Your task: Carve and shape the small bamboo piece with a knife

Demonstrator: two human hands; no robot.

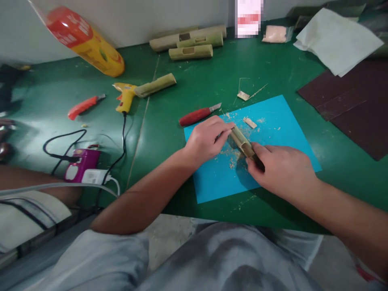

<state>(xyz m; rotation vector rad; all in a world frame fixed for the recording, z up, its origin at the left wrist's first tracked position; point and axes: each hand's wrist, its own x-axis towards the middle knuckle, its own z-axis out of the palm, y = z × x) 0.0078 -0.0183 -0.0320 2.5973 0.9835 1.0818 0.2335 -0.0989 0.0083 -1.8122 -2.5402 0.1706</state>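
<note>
A short bamboo tube [241,140] with a rectangular notch cut in its side is held at a slant above a blue sheet [291,133]. My right hand [280,163] is closed around its near end, and a dark opening shows there. At the far end, my left hand [209,137] has its thumb and fingers pinched on the tube. Pale shavings and a small bamboo chip [250,123] lie on the sheet. Just beyond my left hand rests a red-handled carving knife [198,116], its blade pointing right.
More bamboo tubes [190,52] lie along the wall. To the left are a yellow glue gun [127,97] touching a bamboo piece [156,85], a red cutter [85,107], a purple power adapter [83,163] with cords and a bottle [87,42]. Brown sheets [354,101] and white paper [336,42] sit right.
</note>
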